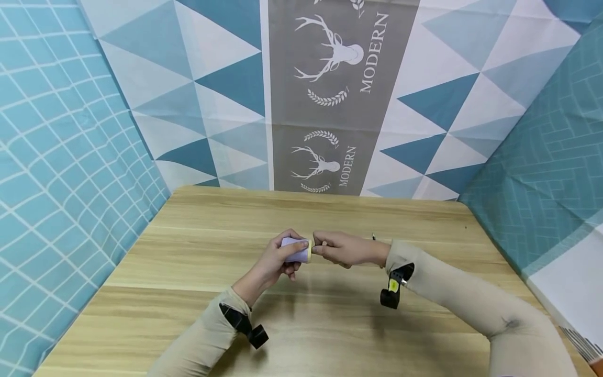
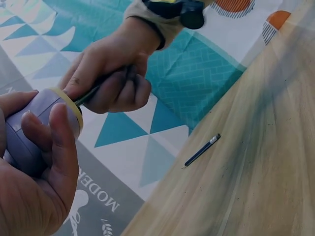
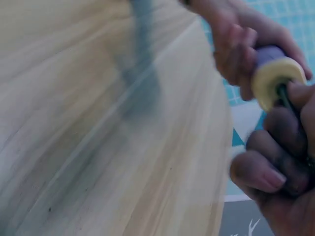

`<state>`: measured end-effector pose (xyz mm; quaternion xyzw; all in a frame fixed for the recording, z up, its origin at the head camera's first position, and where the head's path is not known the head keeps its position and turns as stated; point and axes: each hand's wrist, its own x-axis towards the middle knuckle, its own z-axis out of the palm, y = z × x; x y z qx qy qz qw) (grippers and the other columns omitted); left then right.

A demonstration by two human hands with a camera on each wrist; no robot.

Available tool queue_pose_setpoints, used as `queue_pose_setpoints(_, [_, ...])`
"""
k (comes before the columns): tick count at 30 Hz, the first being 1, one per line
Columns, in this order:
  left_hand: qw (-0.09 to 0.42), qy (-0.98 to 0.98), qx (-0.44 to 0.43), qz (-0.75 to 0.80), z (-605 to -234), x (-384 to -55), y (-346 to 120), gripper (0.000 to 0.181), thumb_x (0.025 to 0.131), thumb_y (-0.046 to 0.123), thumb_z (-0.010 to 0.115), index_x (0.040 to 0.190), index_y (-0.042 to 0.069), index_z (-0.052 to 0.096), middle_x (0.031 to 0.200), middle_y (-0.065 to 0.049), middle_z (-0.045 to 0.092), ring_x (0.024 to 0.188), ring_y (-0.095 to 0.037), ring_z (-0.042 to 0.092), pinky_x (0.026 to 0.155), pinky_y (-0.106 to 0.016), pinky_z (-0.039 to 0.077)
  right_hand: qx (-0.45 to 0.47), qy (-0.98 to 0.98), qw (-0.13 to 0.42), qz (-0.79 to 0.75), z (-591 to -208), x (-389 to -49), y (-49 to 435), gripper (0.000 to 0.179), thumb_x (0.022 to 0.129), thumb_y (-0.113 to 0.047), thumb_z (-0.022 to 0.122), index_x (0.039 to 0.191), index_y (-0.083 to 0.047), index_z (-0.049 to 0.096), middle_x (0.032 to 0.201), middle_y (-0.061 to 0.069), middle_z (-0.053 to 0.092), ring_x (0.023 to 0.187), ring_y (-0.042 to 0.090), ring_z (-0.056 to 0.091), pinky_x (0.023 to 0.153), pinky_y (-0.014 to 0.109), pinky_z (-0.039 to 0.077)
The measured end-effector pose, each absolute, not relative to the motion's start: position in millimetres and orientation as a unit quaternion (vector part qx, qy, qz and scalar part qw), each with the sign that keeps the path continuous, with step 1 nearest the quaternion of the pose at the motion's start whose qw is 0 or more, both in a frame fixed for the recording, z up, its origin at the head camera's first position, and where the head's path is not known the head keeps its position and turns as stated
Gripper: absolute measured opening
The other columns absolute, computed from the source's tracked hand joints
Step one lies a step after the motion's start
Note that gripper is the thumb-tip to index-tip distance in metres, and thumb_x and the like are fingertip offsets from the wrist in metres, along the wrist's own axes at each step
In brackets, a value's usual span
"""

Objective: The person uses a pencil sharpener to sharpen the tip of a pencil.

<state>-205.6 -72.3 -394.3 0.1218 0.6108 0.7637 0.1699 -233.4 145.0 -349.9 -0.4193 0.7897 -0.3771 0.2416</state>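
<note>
My left hand (image 1: 275, 256) grips a lilac pencil sharpener (image 1: 295, 250) with a pale yellow rim, held above the wooden table and turned to the right. In the right wrist view the sharpener's yellow end (image 3: 268, 81) shows a dark hole in its middle. My right hand (image 1: 341, 247) pinches a thin dark green pencil (image 2: 88, 94), its end inside that hole. Most of the pencil is hidden by the curled fingers of the right hand (image 2: 115, 73).
A dark blue pencil (image 2: 202, 150) lies on the wooden table (image 1: 198, 251), beyond the right wrist. Patterned cloths stand along the back and both sides, the back cloth (image 1: 235, 89) bearing triangles and deer heads. Small black cameras are strapped at both sleeves.
</note>
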Motion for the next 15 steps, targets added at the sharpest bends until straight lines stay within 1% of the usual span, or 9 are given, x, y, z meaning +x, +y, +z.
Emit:
queue_pose_setpoints(3, [0.165, 0.61, 0.125, 0.765, -393.1, -204.1, -72.6, 0.012, 0.092, 0.023, 0.066, 0.093, 0.014, 0.058, 0.06, -0.005, 0.055, 0.041, -0.008, 0.045, 0.037, -0.022, 0.049, -0.356, 0.751, 0.341, -0.44, -348.1, -236.4, 145.0, 0.024, 0.11, -0.022, 0.037, 0.093, -0.006, 0.039, 0.055, -0.003, 0.03, 0.044, 0.011, 0.022, 0.04, 0.023, 0.022])
queue_pose_setpoints(6, [0.16, 0.614, 0.132, 0.762, -390.8, -204.3, -73.7, 0.012, 0.09, 0.022, 0.066, 0.094, 0.014, 0.058, 0.06, -0.005, 0.054, 0.042, -0.008, 0.046, 0.037, -0.022, 0.049, -0.3, 0.698, 0.417, -0.499, -348.9, -239.7, 144.7, 0.024, 0.11, -0.023, 0.034, 0.092, -0.007, 0.036, 0.054, -0.005, 0.027, 0.042, 0.007, 0.021, 0.039, 0.021, 0.02])
queue_pose_setpoints(9, [0.155, 0.617, 0.14, 0.759, -389.3, -205.9, -78.1, 0.01, 0.09, 0.02, 0.066, 0.096, 0.015, 0.06, 0.061, -0.007, 0.054, 0.042, -0.009, 0.047, 0.037, -0.023, 0.049, -0.254, 0.638, 0.476, -0.549, -350.0, -241.2, 142.7, 0.021, 0.11, -0.022, 0.03, 0.098, -0.008, 0.04, 0.052, -0.007, 0.027, 0.039, 0.003, 0.023, 0.037, 0.019, 0.02])
queue_pose_setpoints(10, [0.154, 0.618, 0.142, 0.758, -389.0, -206.7, -80.1, 0.009, 0.09, 0.019, 0.065, 0.096, 0.015, 0.06, 0.061, -0.007, 0.054, 0.042, -0.01, 0.047, 0.037, -0.023, 0.049, -0.244, 0.624, 0.489, -0.559, -350.2, -241.3, 141.7, 0.021, 0.111, -0.022, 0.029, 0.101, -0.009, 0.041, 0.052, -0.007, 0.028, 0.038, 0.002, 0.023, 0.037, 0.018, 0.02])
queue_pose_setpoints(12, [0.153, 0.62, 0.149, 0.755, -388.4, -208.6, -83.9, 0.008, 0.09, 0.018, 0.065, 0.096, 0.015, 0.061, 0.061, -0.007, 0.054, 0.042, -0.01, 0.047, 0.037, -0.023, 0.049, -0.235, 0.614, 0.495, -0.568, -349.8, -240.9, 139.0, 0.022, 0.111, -0.023, 0.028, 0.103, -0.009, 0.043, 0.051, -0.007, 0.029, 0.038, 0.002, 0.025, 0.037, 0.018, 0.02])
queue_pose_setpoints(14, [0.154, 0.617, 0.152, 0.757, -387.4, -210.0, -87.0, 0.008, 0.09, 0.018, 0.064, 0.095, 0.015, 0.061, 0.061, -0.007, 0.054, 0.042, -0.01, 0.047, 0.036, -0.024, 0.049, -0.249, 0.639, 0.474, -0.553, -347.1, -239.7, 135.9, 0.022, 0.111, -0.024, 0.029, 0.101, -0.009, 0.043, 0.052, -0.007, 0.03, 0.039, 0.004, 0.026, 0.039, 0.02, 0.022])
queue_pose_setpoints(15, [0.156, 0.615, 0.154, 0.758, -386.8, -210.7, -88.2, 0.007, 0.09, 0.018, 0.064, 0.095, 0.015, 0.06, 0.061, -0.007, 0.054, 0.042, -0.01, 0.047, 0.036, -0.024, 0.05, -0.264, 0.663, 0.451, -0.536, -344.7, -238.8, 134.7, 0.023, 0.111, -0.025, 0.032, 0.099, -0.009, 0.043, 0.052, -0.006, 0.031, 0.04, 0.005, 0.026, 0.04, 0.02, 0.024])
